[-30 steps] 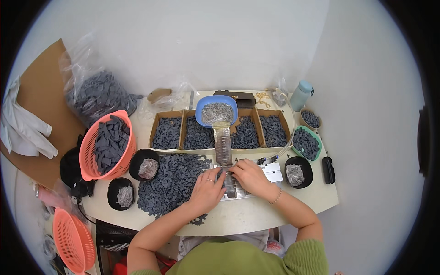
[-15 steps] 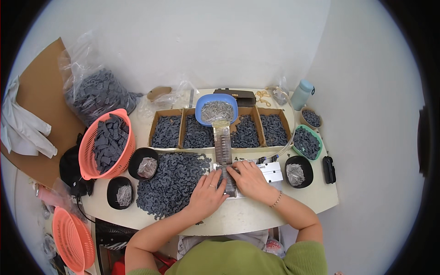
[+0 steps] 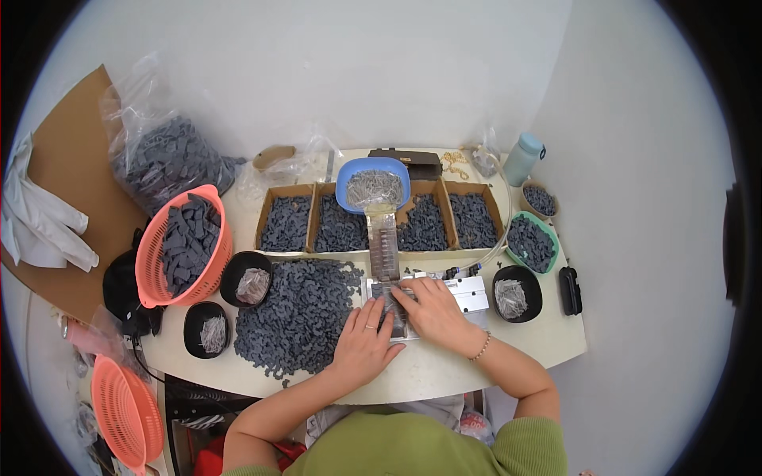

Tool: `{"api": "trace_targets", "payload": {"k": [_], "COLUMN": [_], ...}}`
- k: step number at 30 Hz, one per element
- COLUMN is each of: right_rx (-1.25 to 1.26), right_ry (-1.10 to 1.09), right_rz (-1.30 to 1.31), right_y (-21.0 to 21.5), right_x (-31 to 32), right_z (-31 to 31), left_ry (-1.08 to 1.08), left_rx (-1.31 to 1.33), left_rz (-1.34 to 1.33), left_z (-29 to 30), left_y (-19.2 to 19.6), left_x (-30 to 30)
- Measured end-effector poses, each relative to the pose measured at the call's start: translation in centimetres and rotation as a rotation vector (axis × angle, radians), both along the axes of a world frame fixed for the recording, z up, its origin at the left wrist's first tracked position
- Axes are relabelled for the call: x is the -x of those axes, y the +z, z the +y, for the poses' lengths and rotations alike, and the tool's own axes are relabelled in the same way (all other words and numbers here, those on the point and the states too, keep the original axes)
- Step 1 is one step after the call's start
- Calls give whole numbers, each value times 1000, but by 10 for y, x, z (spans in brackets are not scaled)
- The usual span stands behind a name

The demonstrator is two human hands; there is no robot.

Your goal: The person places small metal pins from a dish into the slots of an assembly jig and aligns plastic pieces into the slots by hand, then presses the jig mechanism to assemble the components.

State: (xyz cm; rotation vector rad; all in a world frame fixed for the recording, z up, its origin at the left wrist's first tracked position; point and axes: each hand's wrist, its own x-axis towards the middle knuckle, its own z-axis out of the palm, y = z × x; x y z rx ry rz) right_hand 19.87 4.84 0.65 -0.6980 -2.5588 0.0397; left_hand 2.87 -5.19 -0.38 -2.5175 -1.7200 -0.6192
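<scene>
A small metal fixture [image 3: 389,317] lies at the front middle of the table, with a sloped ribbed chute [image 3: 384,246] running down into it from a blue bowl [image 3: 349,198] of thin silvery pins. My left hand [image 3: 365,346] rests at the fixture's left side, fingers stretched onto it and thumb apart. From the right, my right hand [image 3: 436,317] lies over the fixture with its fingers extended and its thumb toward the left hand. Any small part under the fingertips is hidden. A silvery block [image 3: 470,293] sits just right of that hand.
A spread pile of small dark grey parts [image 3: 294,317] lies left of my hands. Cardboard trays [image 3: 313,252] of similar parts line the back. Black bowls [image 3: 520,316] with pins stand on both sides. A coral basket [image 3: 222,262] is at left, a blue bottle [image 3: 522,163] at back right.
My left hand has opened slightly, its thumb now farther from the fingers and lower along the fixture. The right hand stays nearly in place. The whole view has shifted a little.
</scene>
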Motion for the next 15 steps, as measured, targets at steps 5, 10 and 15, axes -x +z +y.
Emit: {"api": "trace_targets", "payload": {"k": [5,10,15], "right_rx": [-18,-71,-32], "right_ry": [17,21,30], "right_rz": [-41,-46,-23], "right_y": [-6,-5,1], "right_x": [-2,-2,-10], "right_z": [3,-4,-1], "left_ry": [41,74,82], "left_rx": [15,90,162], "left_rz": [-46,-121,-159], "left_z": [0,-3,-7], "left_y": [-1,-5,-2], "left_x": [-5,-10,-14]}}
